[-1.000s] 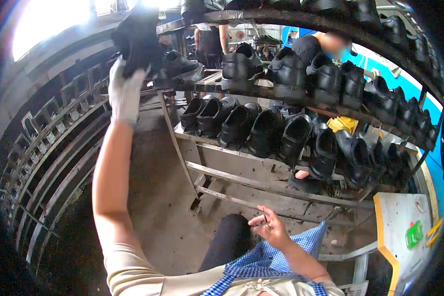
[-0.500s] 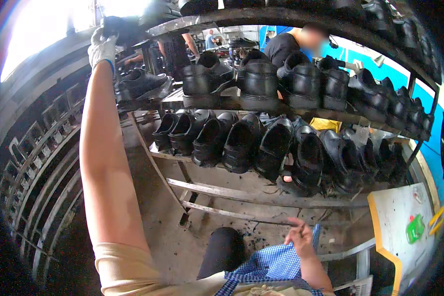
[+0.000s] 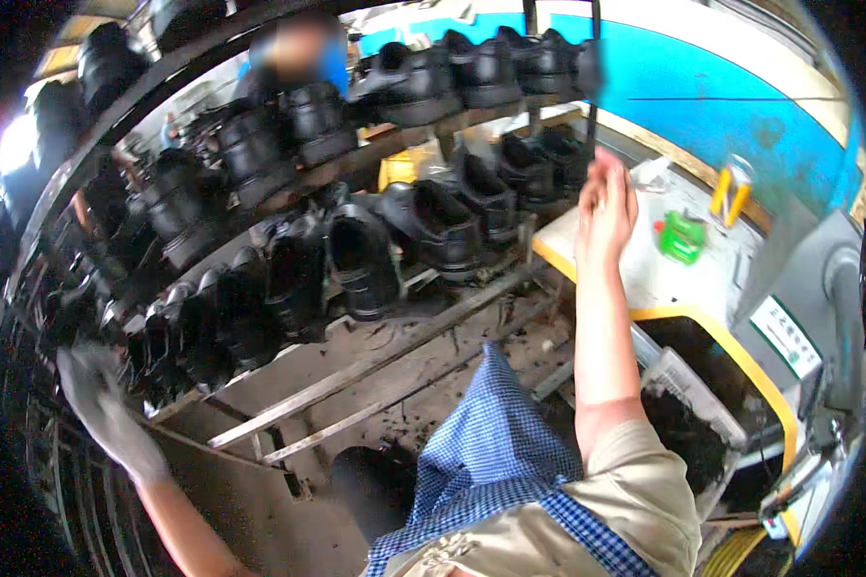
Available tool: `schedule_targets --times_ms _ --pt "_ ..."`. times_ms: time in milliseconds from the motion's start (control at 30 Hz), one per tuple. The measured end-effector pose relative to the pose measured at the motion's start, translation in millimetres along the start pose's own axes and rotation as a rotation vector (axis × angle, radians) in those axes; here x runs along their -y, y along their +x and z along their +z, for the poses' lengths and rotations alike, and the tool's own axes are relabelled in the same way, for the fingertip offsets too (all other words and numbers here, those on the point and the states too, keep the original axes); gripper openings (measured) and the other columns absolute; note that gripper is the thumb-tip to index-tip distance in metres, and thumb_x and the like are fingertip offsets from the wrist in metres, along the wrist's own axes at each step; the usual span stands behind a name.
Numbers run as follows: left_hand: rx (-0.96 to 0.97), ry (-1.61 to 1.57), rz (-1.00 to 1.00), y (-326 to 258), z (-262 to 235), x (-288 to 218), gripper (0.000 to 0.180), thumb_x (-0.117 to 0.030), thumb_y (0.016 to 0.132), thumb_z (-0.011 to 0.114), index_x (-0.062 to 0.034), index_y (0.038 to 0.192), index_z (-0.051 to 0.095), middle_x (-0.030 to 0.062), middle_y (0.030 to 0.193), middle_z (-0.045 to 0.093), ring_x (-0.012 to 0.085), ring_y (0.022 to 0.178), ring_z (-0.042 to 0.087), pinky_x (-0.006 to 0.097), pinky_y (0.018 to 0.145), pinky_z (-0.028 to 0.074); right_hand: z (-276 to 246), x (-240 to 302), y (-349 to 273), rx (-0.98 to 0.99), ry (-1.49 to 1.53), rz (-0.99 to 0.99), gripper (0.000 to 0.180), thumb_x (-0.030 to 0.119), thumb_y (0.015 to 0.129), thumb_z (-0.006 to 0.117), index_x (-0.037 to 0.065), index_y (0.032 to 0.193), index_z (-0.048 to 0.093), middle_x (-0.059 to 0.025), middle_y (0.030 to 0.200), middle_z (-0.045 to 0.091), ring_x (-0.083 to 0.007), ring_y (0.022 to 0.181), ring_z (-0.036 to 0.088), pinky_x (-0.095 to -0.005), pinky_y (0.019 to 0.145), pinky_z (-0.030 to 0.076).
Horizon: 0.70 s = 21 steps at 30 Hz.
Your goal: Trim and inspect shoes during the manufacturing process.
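Observation:
My left hand (image 3: 106,409), in a pale glove, is low at the left beside the near end of the lower row of black shoes (image 3: 361,255). Motion smears its fingers, so its grip cannot be made out. Bare, my right hand (image 3: 606,207) is raised at the right end of the shoe rack, close to its dark upright post (image 3: 595,120). Its fingers point up, stretched out, and I see nothing held in them. Whether the fingertips touch the post is unclear. A second row of black shoes (image 3: 414,87) stands on the shelf above.
A white worktable (image 3: 568,231) with a yellow edge stands at the right, carrying a green object (image 3: 681,238) and a yellow-handled tool (image 3: 731,188). Beneath it is a pale crate (image 3: 688,394) with dark scraps. Metal rack rails (image 3: 356,370) run low ahead. A person (image 3: 298,62) is behind the rack.
The view has turned to the right. My left hand has come down from a dark shoe-like thing on the upper shelf. My right hand has risen from beside the apron to the rack's right end.

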<state>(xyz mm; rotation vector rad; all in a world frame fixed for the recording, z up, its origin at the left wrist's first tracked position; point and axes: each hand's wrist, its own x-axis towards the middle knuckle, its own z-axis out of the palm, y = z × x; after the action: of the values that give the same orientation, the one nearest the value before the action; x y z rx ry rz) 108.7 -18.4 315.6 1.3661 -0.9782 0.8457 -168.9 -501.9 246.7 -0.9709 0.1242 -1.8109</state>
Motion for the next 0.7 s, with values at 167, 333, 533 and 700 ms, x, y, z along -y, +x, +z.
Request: schedule_targets --times_ms 167,333,533,700 --pt "0.384 0.128 0.090 -196.2 28.1 9.6 0.033 0.006 0.080 0.058 -0.0015 0.113 0.056 0.0109 0.115 0.058 0.0204 0.101 0.057 0.035 0.084 0.050 -2.7 -26.4 116.0 -0.221 -0.300 -0.095 0.051 0.016 0.077 0.075 0.002 0.122 0.056 -0.0068 0.110 0.057 -0.0096 0.074 0.053 -0.0237 0.058 0.043" --pt "0.189 -0.303 -0.809 -322.6 74.3 -20.1 0.040 0.001 0.086 0.058 -0.0010 0.125 0.051 0.0079 0.114 0.061 0.0172 0.102 0.058 0.030 0.095 0.044 -41.8 -72.6 222.3 -0.146 -0.769 -0.079 0.087 0.027 0.064 0.082 -0.004 0.134 0.041 -0.0187 0.133 0.047 -0.0245 0.101 0.056 -0.0332 0.081 0.044" --pt "0.323 -0.184 -0.951 -331.1 73.4 -39.6 0.027 0.002 0.087 0.057 0.0010 0.114 0.057 0.0086 0.112 0.063 0.0155 0.102 0.058 0.030 0.094 0.044 -26.1 -93.6 250.4 -0.072 -1.044 0.006 0.109 0.035 0.058 0.084 -0.001 0.142 0.025 -0.0232 0.136 0.044 -0.0341 0.123 0.047 -0.0397 0.104 0.037" --pt "0.304 -0.224 -1.054 -328.2 79.6 -35.0 0.027 0.002 0.085 0.059 0.0013 0.113 0.058 0.0095 0.114 0.063 0.0168 0.105 0.058 0.031 0.095 0.044 -27.5 -86.3 249.1 -0.059 -1.069 0.008 0.107 0.039 0.056 0.084 -0.004 0.139 0.031 -0.0247 0.134 0.045 -0.0346 0.121 0.048 -0.0392 0.102 0.038"
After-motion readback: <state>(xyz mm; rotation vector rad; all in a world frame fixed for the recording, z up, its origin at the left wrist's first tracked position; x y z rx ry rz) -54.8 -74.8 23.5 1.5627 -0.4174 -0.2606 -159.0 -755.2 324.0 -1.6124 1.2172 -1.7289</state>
